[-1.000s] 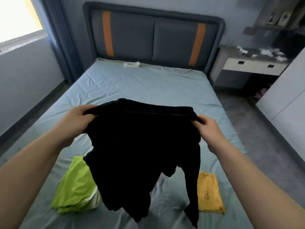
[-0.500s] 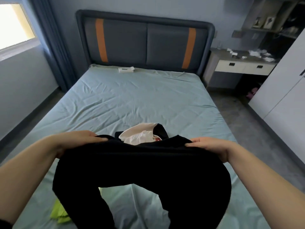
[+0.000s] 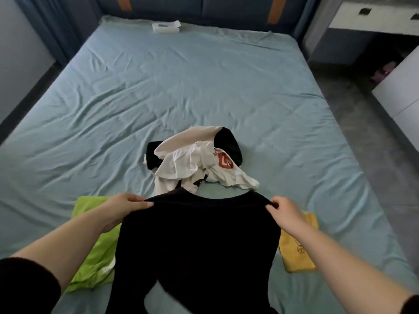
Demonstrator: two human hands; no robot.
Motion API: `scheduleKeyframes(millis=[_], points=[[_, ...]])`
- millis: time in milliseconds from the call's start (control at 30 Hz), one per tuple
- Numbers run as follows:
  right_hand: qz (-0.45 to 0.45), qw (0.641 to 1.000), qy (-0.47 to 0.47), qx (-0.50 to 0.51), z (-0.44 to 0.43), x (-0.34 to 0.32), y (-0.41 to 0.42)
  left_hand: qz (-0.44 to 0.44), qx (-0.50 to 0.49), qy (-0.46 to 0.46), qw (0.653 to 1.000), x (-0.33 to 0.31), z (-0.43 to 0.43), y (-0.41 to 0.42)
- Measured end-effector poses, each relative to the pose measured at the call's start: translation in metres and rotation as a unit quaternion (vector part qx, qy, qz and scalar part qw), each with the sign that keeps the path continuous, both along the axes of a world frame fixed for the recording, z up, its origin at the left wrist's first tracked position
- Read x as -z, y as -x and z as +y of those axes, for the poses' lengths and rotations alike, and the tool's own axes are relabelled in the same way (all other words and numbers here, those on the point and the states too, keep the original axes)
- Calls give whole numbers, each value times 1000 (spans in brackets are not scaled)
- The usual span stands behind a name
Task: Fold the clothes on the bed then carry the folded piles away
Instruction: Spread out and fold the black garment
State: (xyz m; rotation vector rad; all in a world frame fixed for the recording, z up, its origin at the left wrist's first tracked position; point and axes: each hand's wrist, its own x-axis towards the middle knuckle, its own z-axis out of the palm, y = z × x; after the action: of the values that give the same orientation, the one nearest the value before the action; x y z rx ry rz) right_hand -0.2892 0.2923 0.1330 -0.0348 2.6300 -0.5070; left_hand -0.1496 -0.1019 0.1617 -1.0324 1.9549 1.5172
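A wrinkled pale blue-green sheet (image 3: 181, 87) covers the bed, which runs away from the hands to a dark padded headboard (image 3: 204, 5) with orange stripes. A small white box (image 3: 166, 27) lies near it. Grey floor (image 3: 362, 123) and a white drawer unit (image 3: 374, 17) lie out past the right hand.

The left hand (image 3: 123, 208) and right hand (image 3: 285, 211) each pinch a shoulder of a black long-sleeved top (image 3: 197, 241), fingers curled over the fabric. It hangs between them over the near part of the bed.

Just beyond the hands sits a crumpled white-and-black garment (image 3: 195, 164). Its red patch (image 3: 225, 160) has white marks I cannot read. A lime-green garment (image 3: 95, 257) lies under the left forearm. A folded yellow one (image 3: 297, 252) with a small outline drawing lies under the right.
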Motion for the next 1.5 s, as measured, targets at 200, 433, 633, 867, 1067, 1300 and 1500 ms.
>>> scheduleKeyframes(millis=[200, 433, 633, 867, 1067, 1300, 1500], points=[[97, 991, -78, -42, -21, 85, 46, 19, -25, 140, 990, 91, -17, 46], [95, 992, 42, 67, -71, 127, 116, 52, 48, 416, 907, 135, -33, 118], [124, 981, 111, 96, -116, 101, 194, 91, 19, 447, 889, 108, -71, 196], [-41, 979, 194, 51, -109, 133, 93, 147, -28, 317, 937, 170, -17, 139], [-259, 942, 180, 115, -36, 189, -132, -17, -185, 188, 965, 240, 88, -55], [-127, 969, 56, 203, 12, 205, -152, -96, -272, 74, 955, 266, 126, -102], [-130, 982, -76, 117, 12, 205, -146, 7, -299, -113, 947, 257, 144, -69]])
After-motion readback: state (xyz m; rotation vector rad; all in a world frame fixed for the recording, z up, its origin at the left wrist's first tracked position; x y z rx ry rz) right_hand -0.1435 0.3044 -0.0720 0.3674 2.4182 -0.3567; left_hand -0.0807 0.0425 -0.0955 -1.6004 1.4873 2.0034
